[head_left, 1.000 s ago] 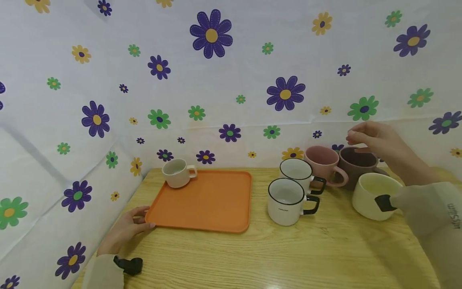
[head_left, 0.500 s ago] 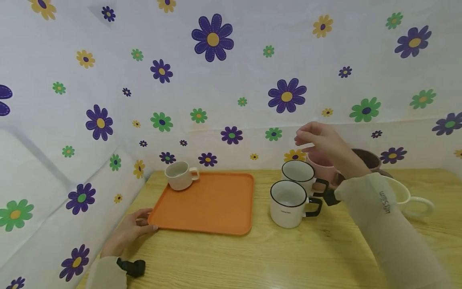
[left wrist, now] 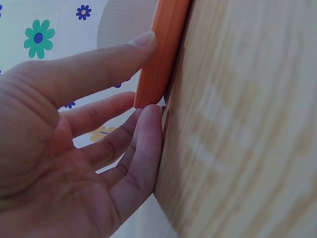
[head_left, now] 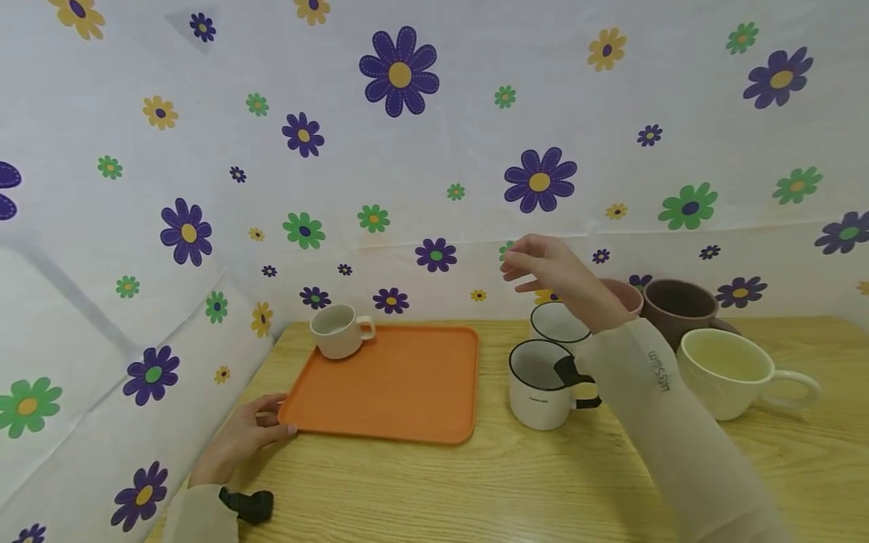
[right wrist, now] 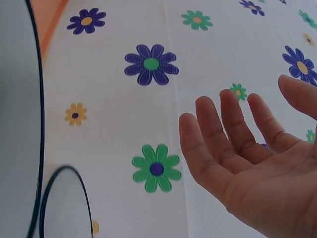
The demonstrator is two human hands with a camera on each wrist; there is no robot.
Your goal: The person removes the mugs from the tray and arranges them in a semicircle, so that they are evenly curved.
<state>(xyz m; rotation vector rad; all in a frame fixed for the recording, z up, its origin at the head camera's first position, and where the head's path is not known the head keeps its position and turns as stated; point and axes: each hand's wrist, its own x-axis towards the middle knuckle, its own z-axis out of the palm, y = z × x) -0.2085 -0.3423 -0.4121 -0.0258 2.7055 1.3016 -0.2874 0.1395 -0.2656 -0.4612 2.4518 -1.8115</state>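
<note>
My left hand (head_left: 241,437) holds the near left corner of an orange tray (head_left: 400,388). In the left wrist view, the thumb lies along one edge of the tray (left wrist: 161,59), with the fingers curled by the corner. A small pale grey cup (head_left: 333,343) stands at the tray's far left corner. Raised in the air, my right hand (head_left: 553,271) is over the far white mug (head_left: 553,324), fingers loosely bent and holding nothing. The near white mug (head_left: 532,403) has a black rim and handle, partly hidden by the right wrist strap.
Right of the white mugs stand a pink mug (head_left: 627,294), mostly behind the right hand, a dark brown mug (head_left: 668,323) and a wide cream mug (head_left: 720,392). A flowered cloth (head_left: 434,151) hangs behind the wooden table (head_left: 421,490).
My right hand has moved left through the air, from above the brown mug, past the pink one, to above the far white mug. My left hand stays at the tray corner.
</note>
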